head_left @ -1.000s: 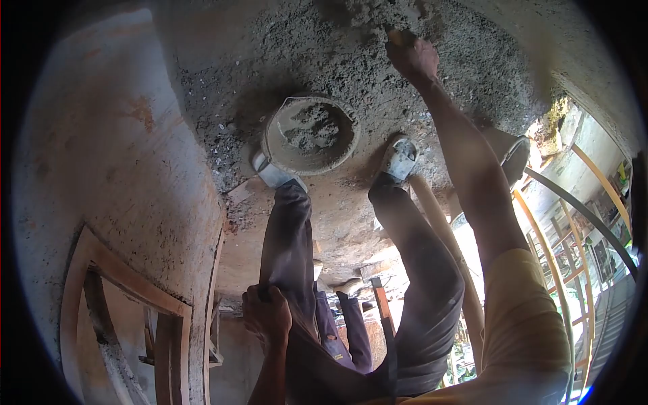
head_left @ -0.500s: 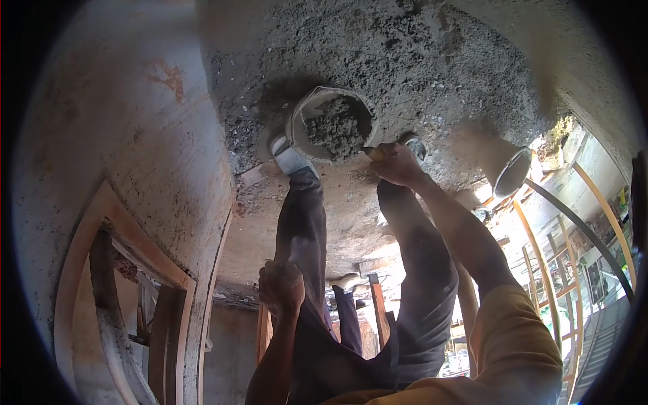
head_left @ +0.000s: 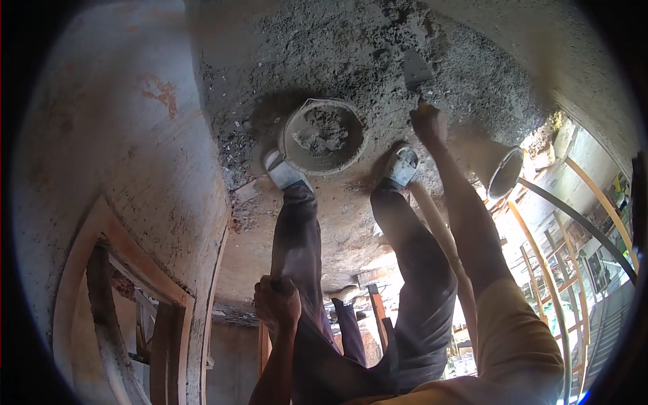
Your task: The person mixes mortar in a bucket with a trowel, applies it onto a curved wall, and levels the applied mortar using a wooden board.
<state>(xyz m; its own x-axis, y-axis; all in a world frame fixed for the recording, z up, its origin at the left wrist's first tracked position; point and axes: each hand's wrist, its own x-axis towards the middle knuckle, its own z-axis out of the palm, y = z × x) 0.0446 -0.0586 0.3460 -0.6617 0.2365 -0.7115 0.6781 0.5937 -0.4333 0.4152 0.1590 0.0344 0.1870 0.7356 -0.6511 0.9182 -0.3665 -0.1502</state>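
R grip (head_left: 429,125) is clamping round trowel (head_left: 417,69) handle; blade's now sitting over/on rough grey mortar (head_left: 472,74), not by bucket (head_left: 337,158) like a sec ago, so work's shifting mortar-side. L grip (head_left: 278,304) is fisting near L leg (head_left: 295,223), contents unclear. No brands/labels/writing showing legibly.

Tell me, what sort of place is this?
Probably a building site or a room under repair: a bucket holds a grey, mortar-like mix, the right hand grips a trowel, and an unglazed, wooden-looking frame is set in the stained wall.
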